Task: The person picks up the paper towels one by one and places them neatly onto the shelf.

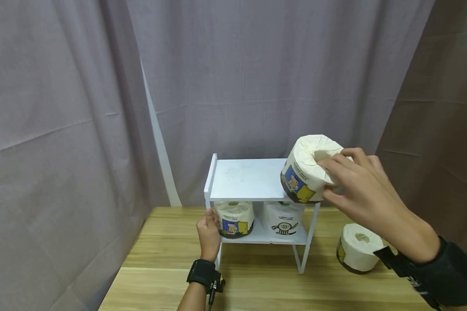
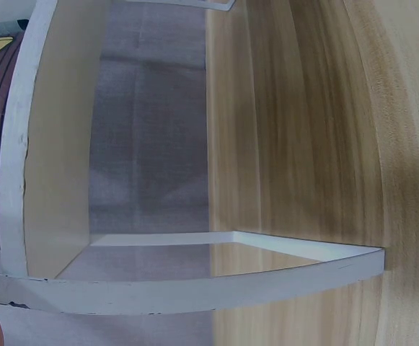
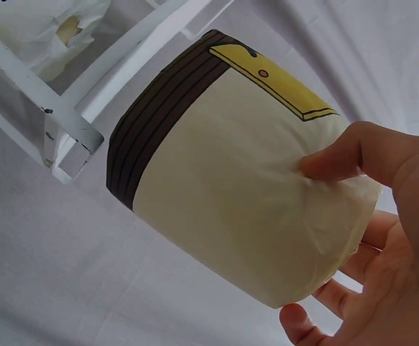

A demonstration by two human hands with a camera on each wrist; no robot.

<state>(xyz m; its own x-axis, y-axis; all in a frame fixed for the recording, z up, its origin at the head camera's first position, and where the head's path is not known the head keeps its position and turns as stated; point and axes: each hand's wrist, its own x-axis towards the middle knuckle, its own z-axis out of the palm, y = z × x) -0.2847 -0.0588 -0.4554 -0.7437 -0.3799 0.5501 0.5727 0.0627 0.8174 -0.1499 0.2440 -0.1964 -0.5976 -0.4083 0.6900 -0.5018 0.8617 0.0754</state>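
Observation:
My right hand (image 1: 359, 183) grips a wrapped toilet paper roll (image 1: 303, 172) by its top edge, some fingers at the core hole and the thumb on the outer side. The roll is tilted above the right end of the two-tier white shelf rack (image 1: 249, 177). In the right wrist view the roll's dark striped base (image 3: 169, 108) faces the rack's frame. My left hand (image 1: 209, 235) holds the rack's left front post. Two rolls stand on the lower tier: one with a coloured picture (image 1: 234, 218) at left, one with a line drawing (image 1: 283, 220) at right.
Another wrapped roll (image 1: 359, 247) stands upright on the wooden table (image 1: 159, 268), right of the rack and below my right forearm. Grey curtains (image 1: 257, 86) hang behind the table and along its sides.

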